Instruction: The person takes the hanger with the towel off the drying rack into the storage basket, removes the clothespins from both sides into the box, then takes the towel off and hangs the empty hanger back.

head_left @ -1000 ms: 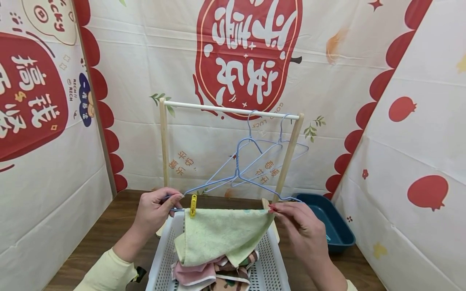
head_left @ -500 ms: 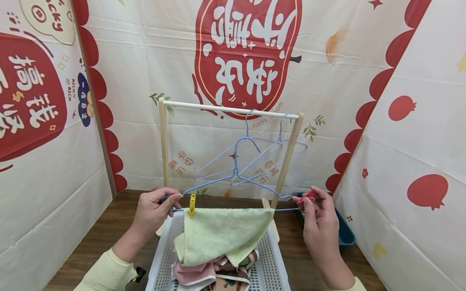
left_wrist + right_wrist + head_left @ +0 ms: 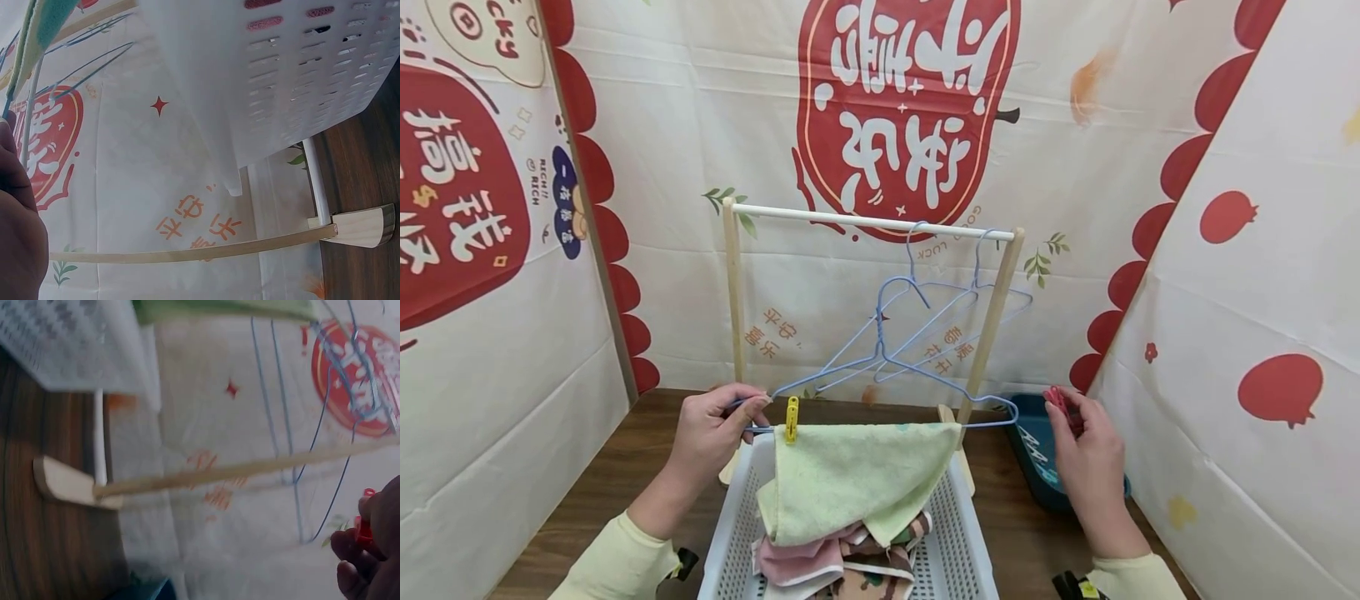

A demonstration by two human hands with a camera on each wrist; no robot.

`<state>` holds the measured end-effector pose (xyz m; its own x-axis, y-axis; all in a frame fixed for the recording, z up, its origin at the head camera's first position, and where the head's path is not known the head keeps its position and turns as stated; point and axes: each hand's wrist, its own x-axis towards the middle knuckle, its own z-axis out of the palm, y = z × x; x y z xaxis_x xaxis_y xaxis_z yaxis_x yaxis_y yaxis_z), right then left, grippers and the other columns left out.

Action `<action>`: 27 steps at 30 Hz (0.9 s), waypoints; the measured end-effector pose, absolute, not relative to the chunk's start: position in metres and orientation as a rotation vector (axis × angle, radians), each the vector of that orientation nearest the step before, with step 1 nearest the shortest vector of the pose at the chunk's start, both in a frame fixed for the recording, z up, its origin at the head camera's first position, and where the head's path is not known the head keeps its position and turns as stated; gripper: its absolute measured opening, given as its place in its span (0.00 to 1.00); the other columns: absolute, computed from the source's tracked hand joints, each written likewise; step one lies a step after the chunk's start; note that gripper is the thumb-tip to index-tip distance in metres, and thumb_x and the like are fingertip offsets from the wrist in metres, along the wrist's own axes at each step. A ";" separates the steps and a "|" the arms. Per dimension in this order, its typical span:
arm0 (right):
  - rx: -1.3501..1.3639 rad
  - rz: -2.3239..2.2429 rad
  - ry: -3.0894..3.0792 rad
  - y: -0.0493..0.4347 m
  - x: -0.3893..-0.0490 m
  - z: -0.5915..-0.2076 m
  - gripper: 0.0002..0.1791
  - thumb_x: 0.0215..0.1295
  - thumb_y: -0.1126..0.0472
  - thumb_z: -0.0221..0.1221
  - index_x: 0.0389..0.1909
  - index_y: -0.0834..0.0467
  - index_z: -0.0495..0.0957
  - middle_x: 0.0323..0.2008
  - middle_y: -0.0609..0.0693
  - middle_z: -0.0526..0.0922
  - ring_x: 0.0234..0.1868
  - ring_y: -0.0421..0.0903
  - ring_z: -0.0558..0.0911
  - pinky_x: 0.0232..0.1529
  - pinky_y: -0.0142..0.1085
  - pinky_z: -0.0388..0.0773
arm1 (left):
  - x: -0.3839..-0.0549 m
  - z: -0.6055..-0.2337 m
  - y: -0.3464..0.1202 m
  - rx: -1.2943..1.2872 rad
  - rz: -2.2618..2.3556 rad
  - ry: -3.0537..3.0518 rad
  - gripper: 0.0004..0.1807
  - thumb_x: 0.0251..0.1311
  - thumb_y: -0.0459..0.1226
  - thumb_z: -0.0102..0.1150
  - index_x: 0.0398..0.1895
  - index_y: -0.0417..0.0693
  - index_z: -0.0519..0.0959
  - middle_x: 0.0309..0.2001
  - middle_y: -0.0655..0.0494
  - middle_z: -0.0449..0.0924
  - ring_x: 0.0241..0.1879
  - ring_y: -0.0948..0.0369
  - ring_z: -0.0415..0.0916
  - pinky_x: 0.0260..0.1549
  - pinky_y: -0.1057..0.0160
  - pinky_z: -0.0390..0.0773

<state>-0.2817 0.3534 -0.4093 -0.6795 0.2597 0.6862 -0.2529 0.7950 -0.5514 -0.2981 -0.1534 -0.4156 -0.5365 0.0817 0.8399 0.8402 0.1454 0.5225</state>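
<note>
My left hand (image 3: pixel 707 433) pinches the left end of a blue wire clothes hanger (image 3: pixel 880 333). Folded over the hanger's lower bar is a pale green towel (image 3: pixel 857 475). A yellow clothespin (image 3: pixel 792 419) clips its left top corner, while the right top corner has no pin on it. Out to the right, apart from the hanger, my right hand (image 3: pixel 1092 458) holds a red clothespin (image 3: pixel 1058 403) between thumb and fingers. The right wrist view also shows this red pin (image 3: pixel 365 532), partly covered by the fingers. The hanger's right end is free.
Under the towel stands a white perforated basket (image 3: pixel 973 542) with pink and camouflage cloths (image 3: pixel 801 562). Behind is a wooden rack (image 3: pixel 732 292) whose white rod (image 3: pixel 827 217) carries two more blue hangers. A teal basin (image 3: pixel 1026 454) with small clips sits at the right.
My right hand has moved from the towel's right corner past the hanger's right end and farther right, taking the red clothespin along. The left hand keeps its grip almost in place.
</note>
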 end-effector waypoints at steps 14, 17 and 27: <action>-0.221 0.655 -2.549 0.417 -0.329 -0.446 0.21 0.82 0.69 0.59 0.69 0.74 0.75 0.63 0.77 0.78 0.61 0.76 0.77 0.63 0.71 0.77 | -0.297 -0.414 -0.154 -0.852 -1.475 -1.777 0.09 0.66 0.17 0.69 0.40 0.36 0.89 0.25 0.47 0.87 0.19 0.62 0.81 0.19 0.70 0.82; -0.227 0.572 -2.662 0.425 -0.333 -0.447 0.19 0.80 0.71 0.59 0.65 0.77 0.76 0.59 0.79 0.80 0.57 0.76 0.80 0.62 0.72 0.78 | -0.298 -0.414 -0.154 -0.851 -1.480 -1.771 0.11 0.65 0.16 0.68 0.40 0.36 0.89 0.25 0.47 0.87 0.19 0.63 0.81 0.19 0.70 0.82; -0.174 0.316 -2.873 0.452 -0.342 -0.457 0.03 0.74 0.75 0.58 0.42 0.72 0.78 0.34 0.66 0.84 0.33 0.60 0.84 0.42 0.62 0.86 | -0.298 -0.414 -0.152 -0.822 -1.519 -1.763 0.12 0.65 0.15 0.67 0.39 0.37 0.89 0.24 0.46 0.87 0.20 0.65 0.82 0.18 0.71 0.81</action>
<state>-0.3419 0.4522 -0.4574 -0.9627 0.1438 0.2292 0.0905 0.9695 -0.2278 -0.2985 -0.1519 -0.4145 -0.5842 0.0398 0.8107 0.8077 0.1273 0.5757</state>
